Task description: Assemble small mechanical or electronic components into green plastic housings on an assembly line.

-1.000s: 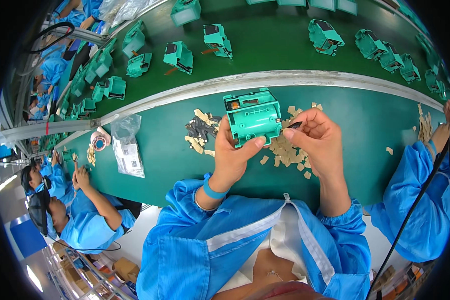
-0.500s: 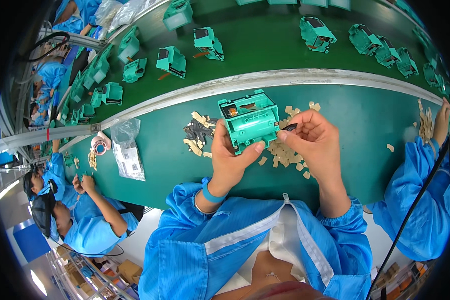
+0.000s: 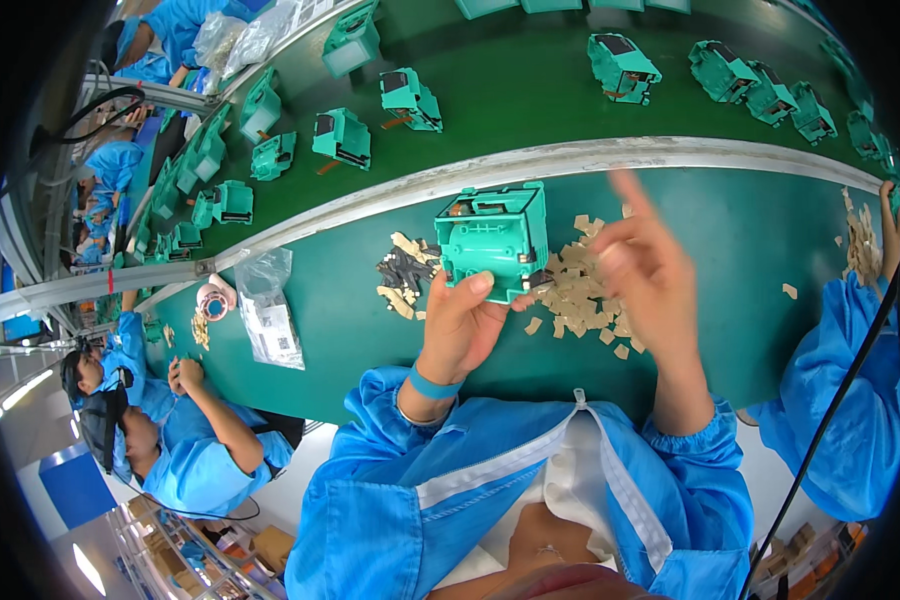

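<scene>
My left hand (image 3: 462, 325) grips a green plastic housing (image 3: 490, 245) from below, thumb on its front face. The housing is held up over the bench, its boxy opening at the top and a rounded wall facing me. A small black piece (image 3: 538, 281) sits at its lower right corner. My right hand (image 3: 650, 275) is raised to the right of the housing, apart from it, index finger stretched up and the other fingers loosely bent. It is smeared by motion, and nothing shows in it. Beneath and between the hands lies a pile of beige paper-like pieces (image 3: 580, 290).
Black strips (image 3: 405, 268) with beige pieces lie left of the housing. Farther left are a clear plastic bag (image 3: 268, 310) and a pink tape roll (image 3: 213, 300). Beyond a metal rail (image 3: 370, 205), a green belt (image 3: 510, 100) carries several similar housings. Co-workers sit on both sides.
My right hand has let go of the small black piece at the housing's right side and moved away, its index finger now extended. My left hand has tilted the housing slightly.
</scene>
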`<move>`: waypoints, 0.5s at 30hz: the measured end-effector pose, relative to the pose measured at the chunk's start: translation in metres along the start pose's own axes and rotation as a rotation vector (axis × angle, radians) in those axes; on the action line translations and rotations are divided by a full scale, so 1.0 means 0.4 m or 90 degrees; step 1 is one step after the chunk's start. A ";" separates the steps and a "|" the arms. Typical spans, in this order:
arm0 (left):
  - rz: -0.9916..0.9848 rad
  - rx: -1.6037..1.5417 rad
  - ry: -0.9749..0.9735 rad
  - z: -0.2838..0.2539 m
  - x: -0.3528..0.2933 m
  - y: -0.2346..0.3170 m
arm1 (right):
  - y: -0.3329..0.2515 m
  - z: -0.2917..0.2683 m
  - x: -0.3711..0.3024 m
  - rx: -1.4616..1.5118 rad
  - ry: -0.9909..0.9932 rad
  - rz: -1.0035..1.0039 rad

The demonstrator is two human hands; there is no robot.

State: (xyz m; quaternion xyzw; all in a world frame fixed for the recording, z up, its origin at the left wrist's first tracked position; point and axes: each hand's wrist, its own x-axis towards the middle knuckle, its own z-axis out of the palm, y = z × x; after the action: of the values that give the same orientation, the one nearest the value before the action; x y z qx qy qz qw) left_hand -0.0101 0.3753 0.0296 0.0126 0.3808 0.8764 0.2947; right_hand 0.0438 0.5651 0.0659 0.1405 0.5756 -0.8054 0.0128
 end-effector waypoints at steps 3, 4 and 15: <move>0.016 -0.044 -0.059 -0.016 -0.006 -0.002 | -0.026 0.012 -0.001 -0.119 0.089 -0.242; 0.008 -0.048 -0.029 -0.008 -0.003 -0.009 | 0.007 0.006 0.002 -0.093 0.094 -0.280; -0.016 -0.073 -0.011 0.009 0.001 -0.030 | 0.023 0.025 -0.001 -0.223 0.077 -0.333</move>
State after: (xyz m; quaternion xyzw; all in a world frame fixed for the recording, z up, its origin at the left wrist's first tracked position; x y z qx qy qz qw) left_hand -0.0035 0.3845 0.0240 -0.0013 0.3275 0.8929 0.3091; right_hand 0.0436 0.5525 0.0605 0.0310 0.7221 -0.6601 -0.2049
